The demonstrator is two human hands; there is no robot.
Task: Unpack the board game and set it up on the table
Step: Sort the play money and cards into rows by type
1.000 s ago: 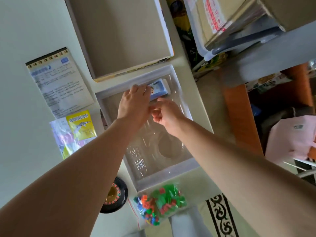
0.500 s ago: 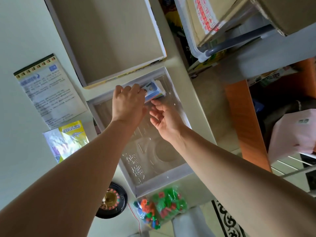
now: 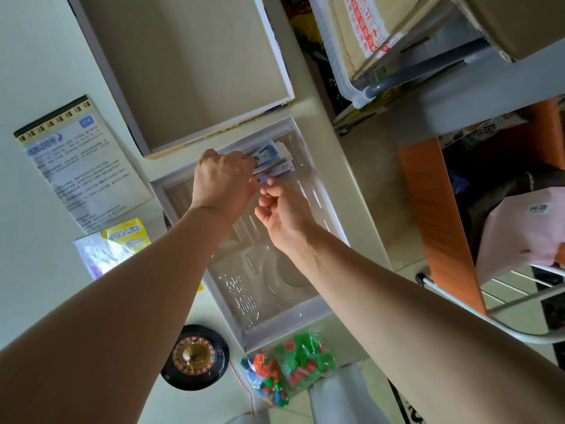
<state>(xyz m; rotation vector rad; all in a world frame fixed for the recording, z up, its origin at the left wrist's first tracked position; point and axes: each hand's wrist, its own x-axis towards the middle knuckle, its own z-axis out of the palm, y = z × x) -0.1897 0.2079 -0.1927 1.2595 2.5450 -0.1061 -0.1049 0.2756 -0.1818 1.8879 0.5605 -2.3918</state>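
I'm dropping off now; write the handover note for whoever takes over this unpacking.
Left hand grips the stack of colourful paper notes in the far end of the clear plastic tray.
Right hand curled beside it, grip unclear.
Already out: printed rule sheet, black roulette wheel, clear bag of green and orange pieces.
To do: lift the notes out, set up play.

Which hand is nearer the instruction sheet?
Left. The left hand, gripping the play money in the tray, lies just right of the instruction sheet; the right hand is farther right, past the left.
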